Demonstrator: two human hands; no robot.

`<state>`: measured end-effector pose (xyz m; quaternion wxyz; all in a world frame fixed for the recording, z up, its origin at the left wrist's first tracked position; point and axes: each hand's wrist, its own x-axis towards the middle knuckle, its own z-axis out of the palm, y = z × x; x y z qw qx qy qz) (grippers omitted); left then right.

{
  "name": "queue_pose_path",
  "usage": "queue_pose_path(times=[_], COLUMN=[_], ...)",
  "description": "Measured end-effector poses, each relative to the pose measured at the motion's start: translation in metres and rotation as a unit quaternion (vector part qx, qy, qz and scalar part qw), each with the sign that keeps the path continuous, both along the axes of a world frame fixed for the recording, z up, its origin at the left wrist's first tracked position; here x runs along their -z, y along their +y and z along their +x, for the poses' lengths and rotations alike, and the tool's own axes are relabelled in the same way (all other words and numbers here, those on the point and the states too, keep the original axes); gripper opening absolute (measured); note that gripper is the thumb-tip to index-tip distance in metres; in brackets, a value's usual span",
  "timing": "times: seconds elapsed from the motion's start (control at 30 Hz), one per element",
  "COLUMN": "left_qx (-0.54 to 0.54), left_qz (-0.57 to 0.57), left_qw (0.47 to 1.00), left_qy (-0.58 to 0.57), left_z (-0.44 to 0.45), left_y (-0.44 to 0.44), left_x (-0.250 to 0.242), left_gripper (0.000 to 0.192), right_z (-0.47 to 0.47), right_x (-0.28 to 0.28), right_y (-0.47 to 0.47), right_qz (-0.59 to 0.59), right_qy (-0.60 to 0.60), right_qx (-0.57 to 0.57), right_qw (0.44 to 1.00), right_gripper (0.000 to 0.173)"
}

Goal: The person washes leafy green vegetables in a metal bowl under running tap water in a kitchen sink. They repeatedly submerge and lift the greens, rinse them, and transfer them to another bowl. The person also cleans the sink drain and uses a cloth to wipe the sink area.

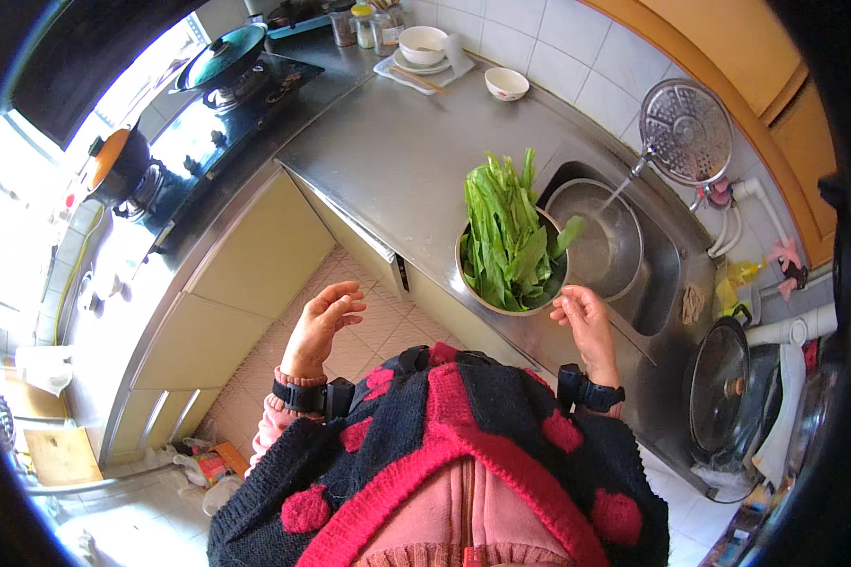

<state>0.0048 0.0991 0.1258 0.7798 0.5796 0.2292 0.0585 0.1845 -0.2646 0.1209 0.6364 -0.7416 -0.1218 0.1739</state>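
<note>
Leafy green vegetables [505, 227] with long leaves stand heaped in a round metal pot [461, 259] on the steel counter, some rising above its rim. My right hand [587, 319] is beside the pot's near right rim, thumb and fingers curled, with nothing visible in it. I cannot tell whether it touches the rim. My left hand [328, 322] hangs in the air over the floor, left of the counter edge, fingers bent and apart, holding nothing. Just right of the pot, a metal basin [617, 273] sits in the sink [663, 305], with what looks like water inside.
A perforated metal strainer [686, 131] is above the sink by the tiled wall. White bowls [423, 46] and a small bowl [506, 83] stand at the counter's back. Lidded pans [225, 57] sit on the gas stove [198, 142] at left. A pan lid [720, 386] leans at right.
</note>
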Motion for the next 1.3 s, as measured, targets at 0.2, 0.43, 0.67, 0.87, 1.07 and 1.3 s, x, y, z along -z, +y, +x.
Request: queue_pose_path(times=[0.2, 0.43, 0.67, 0.87, 1.07, 1.3], left_qx=[-0.036, -0.032, -0.004, 0.016, 0.022, 0.039], left_qz=[-0.004, -0.008, -0.002, 0.004, 0.017, 0.087], left_qw=[0.999, 0.999, 0.999, 0.999, 0.998, 0.993], left_qy=[0.027, 0.025, 0.044, 0.047, 0.06, 0.066], left_z=[-0.008, -0.008, 0.002, 0.008, 0.017, 0.047], left_y=[-0.006, -0.013, -0.017, -0.02, -0.032, -0.052], left_x=[0.0, 0.001, 0.003, 0.004, 0.0, -0.014], left_gripper=[0.032, 0.03, 0.034, 0.034, 0.032, 0.031], right_z=[0.007, 0.006, 0.004, 0.0, 0.002, 0.014], right_x=[0.001, -0.005, -0.002, 0.0, 0.001, 0.012], right_y=[0.006, 0.004, -0.003, -0.011, -0.024, -0.052], right_qz=[-0.002, 0.001, 0.004, 0.018, 0.035, 0.009], right_qy=[0.006, 0.024, 0.044, 0.037, 0.027, 0.02], right_qx=[-0.026, -0.023, -0.022, -0.002, 0.009, 0.009], right_qw=[1.0, 0.999, 0.999, 0.999, 0.999, 1.0], right_gripper=[0.023, 0.023, 0.02, 0.02, 0.019, 0.019])
